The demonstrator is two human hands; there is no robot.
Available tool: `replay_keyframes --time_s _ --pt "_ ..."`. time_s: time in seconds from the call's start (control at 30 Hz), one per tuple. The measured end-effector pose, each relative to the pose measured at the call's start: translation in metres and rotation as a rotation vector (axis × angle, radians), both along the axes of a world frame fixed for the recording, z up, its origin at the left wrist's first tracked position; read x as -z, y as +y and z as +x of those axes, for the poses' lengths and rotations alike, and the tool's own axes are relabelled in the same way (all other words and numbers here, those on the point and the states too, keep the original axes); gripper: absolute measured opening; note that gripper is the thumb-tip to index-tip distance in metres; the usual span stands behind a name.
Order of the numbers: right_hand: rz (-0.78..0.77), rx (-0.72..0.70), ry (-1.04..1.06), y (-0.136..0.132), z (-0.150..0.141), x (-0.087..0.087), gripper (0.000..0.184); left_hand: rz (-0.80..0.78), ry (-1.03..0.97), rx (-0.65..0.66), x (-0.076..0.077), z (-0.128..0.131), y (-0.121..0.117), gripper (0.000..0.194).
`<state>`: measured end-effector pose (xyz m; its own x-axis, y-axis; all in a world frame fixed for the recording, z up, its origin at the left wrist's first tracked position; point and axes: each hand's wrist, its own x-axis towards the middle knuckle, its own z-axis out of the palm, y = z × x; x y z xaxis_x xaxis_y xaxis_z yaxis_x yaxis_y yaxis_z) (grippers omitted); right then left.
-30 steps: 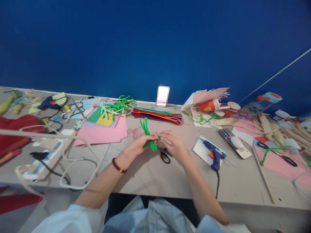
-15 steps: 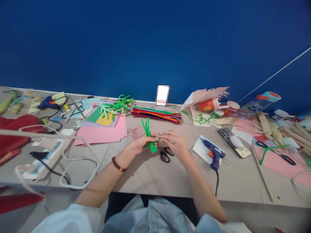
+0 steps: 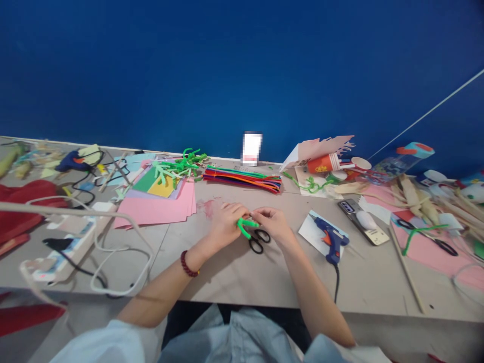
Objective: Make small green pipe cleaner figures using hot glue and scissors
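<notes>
Green pipe cleaners (image 3: 246, 227) are bunched between my two hands, over the middle of the table. My left hand (image 3: 227, 221) is wrapped round them with its back turned up, hiding most of the bunch. The fingertips of my right hand (image 3: 273, 222) pinch an end of the green piece. Just below my hands lies a pair of scissors with black handles (image 3: 257, 243), its blades hidden. Beyond my hands, a bundle of coloured pipe cleaners (image 3: 242, 180) rests on the table.
A blue glue gun (image 3: 333, 237) lies on white card at right, beside a phone (image 3: 359, 220). Pink paper (image 3: 159, 209) and green pipe cleaner pieces (image 3: 181, 166) are at left, near a power strip (image 3: 71, 247) with loose cables. Paper cups (image 3: 323, 164) lie at the back right.
My left hand has rolled over, so its back now faces up and the upright green strands no longer show. A green end now points down towards the scissors.
</notes>
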<state>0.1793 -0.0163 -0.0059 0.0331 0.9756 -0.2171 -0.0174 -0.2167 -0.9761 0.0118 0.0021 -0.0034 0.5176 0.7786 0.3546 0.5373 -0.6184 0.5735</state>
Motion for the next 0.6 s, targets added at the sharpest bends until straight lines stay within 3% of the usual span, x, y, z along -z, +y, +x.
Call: replay_keyframes --time_s 0.1,0.17,0.23,0.33,0.43,0.6 --pt "-0.105 -0.052 0.158 0.001 0.001 -0.002 0.025 0.129 0.051 0.037 0.0 0.001 -0.003 0.018" --pt "-0.064 -0.072 0.184 0.0 0.0 -0.004 0.026 0.076 -0.014 0.02 0.0 0.002 -0.003 0.016" --pt "0.084 -0.037 0.131 -0.001 -0.002 -0.005 0.025 -0.109 -0.16 -0.02 -0.001 0.003 -0.002 0.014" --pt "0.436 0.007 -0.196 -0.003 -0.003 -0.008 0.015 -0.562 -0.459 -0.034 -0.003 0.003 0.003 0.016" --pt "0.715 -0.098 -0.513 -0.004 0.0 -0.008 0.013 -0.916 -0.645 0.008 -0.004 0.0 0.008 0.02" --pt "0.869 -0.172 -0.619 -0.002 0.004 -0.003 0.02 -1.141 -0.747 0.119 -0.009 -0.005 0.01 0.023"
